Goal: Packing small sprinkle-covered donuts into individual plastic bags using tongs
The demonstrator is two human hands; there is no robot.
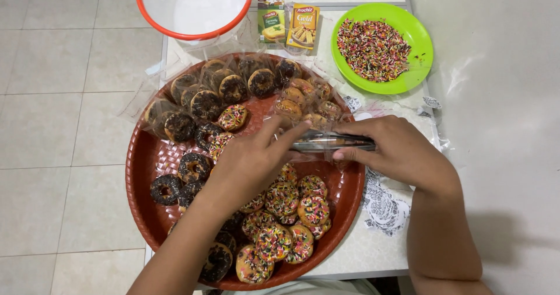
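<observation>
Both hands' fingers pinch 1 clear plastic wrapper over the tray.

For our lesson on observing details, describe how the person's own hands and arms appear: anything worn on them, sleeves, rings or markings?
Both the left hand and the right hand are bare: no gloves, and no rings show on the fingers in view. Neither wrist carries a watch or bracelet. Both forearms are uncovered as far as the picture's lower edge, so no sleeve is visible. No markings can be made out.

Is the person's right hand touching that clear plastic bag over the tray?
Touching. The head view shows the right hand pinching the clear plastic bag between thumb and fingers, above the red tray; the left hand grips its other end.
</observation>
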